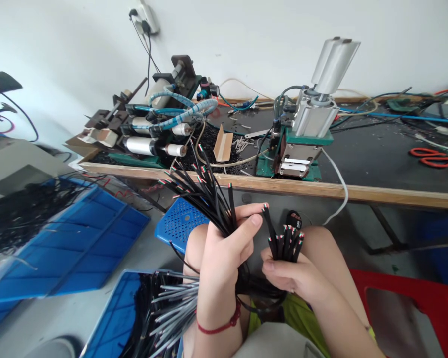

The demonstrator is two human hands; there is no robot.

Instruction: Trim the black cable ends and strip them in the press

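Note:
My left hand [227,248] is closed around a fanned bundle of black cables [212,201], whose stripped tips show small red, green and white wires. Its index finger and thumb reach toward one black cable [268,219] that stands up above the rest on the right. In my right hand [293,273] is a smaller, tighter bunch of black cables [286,244], gripped near the tips with the colored ends upward. The two hands are apart, side by side above my lap. The lower lengths of cable hang between them, partly hidden by the hands.
A bench with a wooden edge [362,193] runs ahead, carrying a pneumatic press [309,124], another machine with white cylinders [145,144] and red-handled scissors [433,157]. Blue bins [110,219] of cables stand at left. A blue stool [181,219] and red stool [414,303] are near my legs.

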